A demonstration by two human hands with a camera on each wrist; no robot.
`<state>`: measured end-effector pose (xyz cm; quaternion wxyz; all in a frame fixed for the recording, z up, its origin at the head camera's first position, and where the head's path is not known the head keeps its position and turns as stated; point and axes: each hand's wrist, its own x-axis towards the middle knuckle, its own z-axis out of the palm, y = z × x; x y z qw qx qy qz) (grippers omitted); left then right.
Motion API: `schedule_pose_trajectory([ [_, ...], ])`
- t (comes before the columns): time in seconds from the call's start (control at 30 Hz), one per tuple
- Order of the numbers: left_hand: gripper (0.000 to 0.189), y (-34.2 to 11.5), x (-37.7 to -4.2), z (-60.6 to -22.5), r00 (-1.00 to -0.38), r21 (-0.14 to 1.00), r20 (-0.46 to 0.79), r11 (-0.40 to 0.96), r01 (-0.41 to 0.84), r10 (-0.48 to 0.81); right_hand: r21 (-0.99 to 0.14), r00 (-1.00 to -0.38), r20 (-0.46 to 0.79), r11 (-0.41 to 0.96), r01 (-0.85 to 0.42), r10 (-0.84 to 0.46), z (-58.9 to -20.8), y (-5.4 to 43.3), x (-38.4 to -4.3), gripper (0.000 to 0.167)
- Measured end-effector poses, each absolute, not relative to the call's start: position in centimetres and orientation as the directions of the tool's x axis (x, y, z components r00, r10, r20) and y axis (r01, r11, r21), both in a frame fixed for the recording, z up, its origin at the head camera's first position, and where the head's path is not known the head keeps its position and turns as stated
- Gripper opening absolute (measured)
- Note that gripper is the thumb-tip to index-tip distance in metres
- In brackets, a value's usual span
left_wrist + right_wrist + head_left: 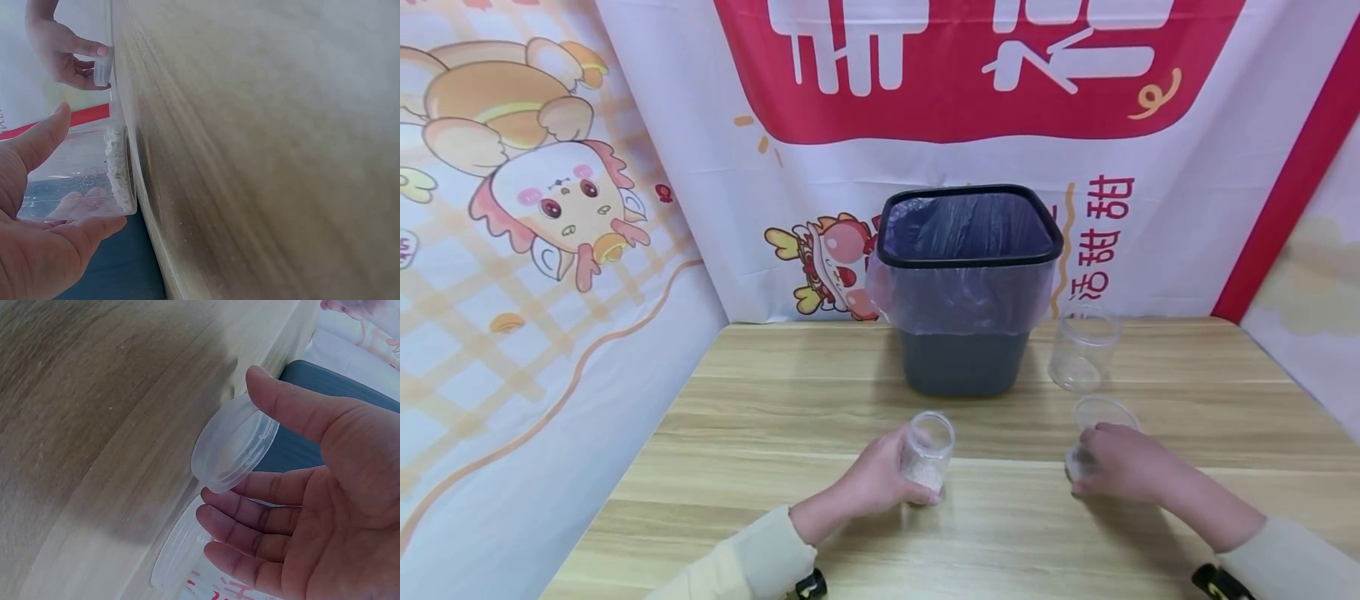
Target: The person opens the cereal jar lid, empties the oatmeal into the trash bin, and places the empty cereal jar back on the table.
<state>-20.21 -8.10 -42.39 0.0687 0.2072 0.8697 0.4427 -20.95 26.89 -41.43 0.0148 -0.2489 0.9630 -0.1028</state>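
Observation:
My left hand (876,477) grips a clear plastic jar (929,454) from its left side, thumb and fingers round the wall. White, crumbly material (117,169) covers the jar's bottom, and the mouth is uncovered. The jar's base is at or just above the tabletop; which one I cannot tell. Over on the right, my right hand (1122,465) pinches a round translucent lid (234,447) by its rim, thumb on one side and index finger on the other. Just beyond that hand lies a second round lid (1107,412), partly hidden by it in the head view.
A dark bin (966,358) lined with a purplish bag stands at the back middle of the wooden table (760,400). To its right is another clear jar (1081,358). Printed cloth (820,175) hangs behind the table and along the left.

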Motion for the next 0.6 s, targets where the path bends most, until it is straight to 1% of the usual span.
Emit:
schedule_pose_trajectory([
  [0.17, 0.062, -8.2, -20.37, -42.61, -0.905, 0.804, 0.057, 0.518, 0.292, 0.421, -0.204, -0.887, -0.012, 0.87, -0.45, -0.461, -41.24, 26.6, -20.88, 0.046],
  [0.6, 0.064, -8.45, -20.39, -42.71, -0.913, 0.81, 0.036, 0.523, 0.264, 0.405, -0.208, -0.899, -0.055, 0.885, -0.415, -0.435, -41.31, 26.31, -20.83, 0.051],
])
